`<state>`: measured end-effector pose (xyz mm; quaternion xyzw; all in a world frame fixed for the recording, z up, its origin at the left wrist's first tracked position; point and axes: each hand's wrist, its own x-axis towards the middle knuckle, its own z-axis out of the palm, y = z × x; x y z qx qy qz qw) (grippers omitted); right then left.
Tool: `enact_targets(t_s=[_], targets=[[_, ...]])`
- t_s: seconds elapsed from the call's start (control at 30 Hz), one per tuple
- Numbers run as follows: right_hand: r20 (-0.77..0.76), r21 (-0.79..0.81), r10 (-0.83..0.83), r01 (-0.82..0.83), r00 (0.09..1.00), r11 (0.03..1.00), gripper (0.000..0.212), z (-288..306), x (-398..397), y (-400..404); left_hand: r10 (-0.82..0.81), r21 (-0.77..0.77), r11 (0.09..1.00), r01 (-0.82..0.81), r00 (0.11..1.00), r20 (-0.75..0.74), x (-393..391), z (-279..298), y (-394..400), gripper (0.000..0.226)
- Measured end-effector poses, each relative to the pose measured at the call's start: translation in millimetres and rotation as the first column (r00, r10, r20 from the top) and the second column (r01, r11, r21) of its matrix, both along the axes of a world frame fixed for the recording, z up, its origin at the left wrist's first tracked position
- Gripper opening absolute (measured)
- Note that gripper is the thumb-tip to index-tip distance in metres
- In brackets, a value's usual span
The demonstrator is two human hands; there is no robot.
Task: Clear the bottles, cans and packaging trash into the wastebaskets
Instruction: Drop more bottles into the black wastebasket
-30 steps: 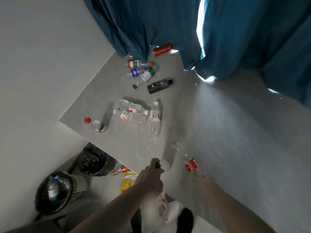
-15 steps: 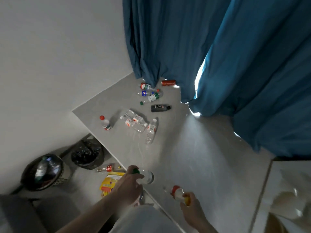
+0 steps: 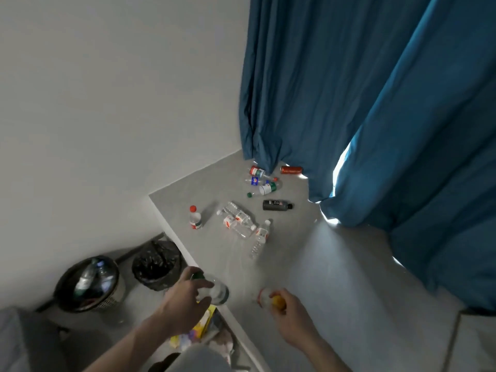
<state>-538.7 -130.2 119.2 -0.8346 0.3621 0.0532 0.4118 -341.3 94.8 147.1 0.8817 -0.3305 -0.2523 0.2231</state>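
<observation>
The fingers of the left hand (image 3: 185, 296) are curled round a clear bottle with a green cap (image 3: 214, 289), held just over the near-left edge of the worktop (image 3: 335, 277); those of the right hand (image 3: 288, 312) are wrapped about a small bottle with a red band (image 3: 265, 296), just above the worktop near its front edge. As I judge it the job is partly done; the round wastebasket (image 3: 88, 284) on the floor at left already holds bottles, and a black-lined wastebasket (image 3: 155, 264) stands beside it, close under the worktop's left edge. Much is left: a red-capped bottle (image 3: 195, 218) upright near the left edge; a cluster of clear bottles (image 3: 241, 224) mid-worktop; a dark bottle (image 3: 276, 205), more bottles and a red can (image 3: 291, 170) towards the far corner by the curtain (image 3: 375, 103); yellow packaging (image 3: 204, 322) on the floor below the left hand.
</observation>
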Motion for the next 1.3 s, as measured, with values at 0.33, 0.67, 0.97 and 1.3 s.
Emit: enact_targets(t_s=[0.33, 0.67, 0.97, 1.3], targets=[[0.103, -0.045, -0.050, 0.055, 0.993, 0.997, 0.025, 27, 92, 64, -0.031, 0.013, 0.999, 0.030, 0.998, 0.054, 84, 21, 70, 0.027], [0.094, -0.140, -0.061, 0.074, 0.994, 0.987, 0.020, 52, 171, 151, 0.007, -0.018, 1.000, -0.007, 0.999, 0.032, 161, 16, 170, 0.036], [0.130, -0.171, -0.067, 0.089, 0.989, 0.981, 0.018, 69, 178, 187, 0.034, -0.134, 0.990, -0.032, 0.999, 0.006, 172, 20, 210, 0.032], [0.103, -0.209, 0.039, -0.016, 0.994, 0.978, 0.022, 81, 151, 167, 0.047, -0.225, 0.974, -0.038, 0.998, 0.032, 127, 42, 194, 0.043]])
